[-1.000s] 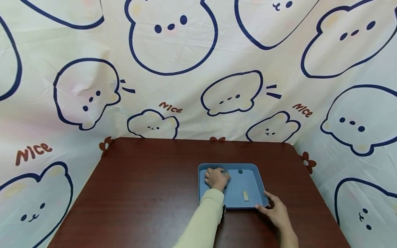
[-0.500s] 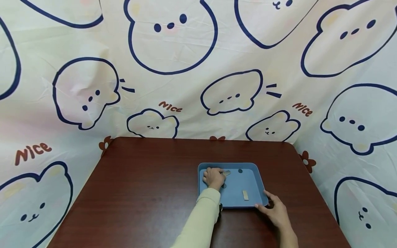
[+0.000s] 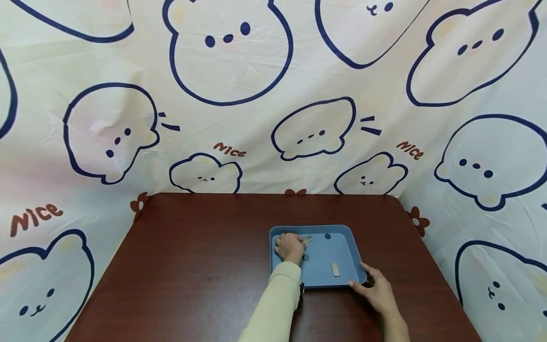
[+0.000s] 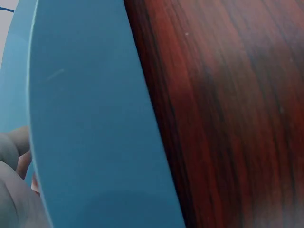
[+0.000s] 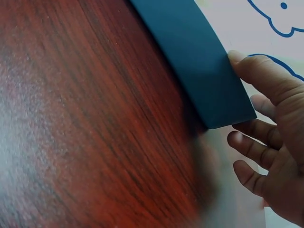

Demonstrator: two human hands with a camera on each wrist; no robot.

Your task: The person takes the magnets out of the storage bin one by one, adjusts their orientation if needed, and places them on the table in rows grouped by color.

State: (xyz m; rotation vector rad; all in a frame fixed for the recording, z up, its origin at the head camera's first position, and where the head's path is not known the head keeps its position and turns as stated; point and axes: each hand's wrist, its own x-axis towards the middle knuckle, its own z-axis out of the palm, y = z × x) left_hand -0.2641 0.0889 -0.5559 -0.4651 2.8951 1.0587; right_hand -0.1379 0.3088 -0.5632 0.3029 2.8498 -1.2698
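Observation:
A shallow blue tray (image 3: pixel 318 280) lies on the dark wood table. Inside it, my left hand (image 3: pixel 289 247) is low at the far left, its fingers curled. A small flat pale strip (image 3: pixel 308 240) juts out from its thumb side, seemingly pinched there; the fingertips are hidden. In the left wrist view only part of that hand (image 4: pixel 16 183) shows, behind the tray wall (image 4: pixel 95 114). My right hand (image 3: pixel 378 289) grips the tray's near right corner, with the thumb on the front side and fingers round the right side. The right wrist view shows this hand (image 5: pixel 280 128) at the corner.
Also in the tray are two dark round discs, one disc (image 3: pixel 327 236) near the back wall and another disc (image 3: pixel 305 258) beside the left wrist. A second pale strip (image 3: pixel 335 270) lies near the front. A patterned cloth (image 3: pixel 256 95) hangs behind the table (image 3: pixel 201 247).
The left hand has shifted slightly left, uncovering the disc near its wrist, and the strip by its fingers has turned to show its pale face. The right hand stays on the corner.

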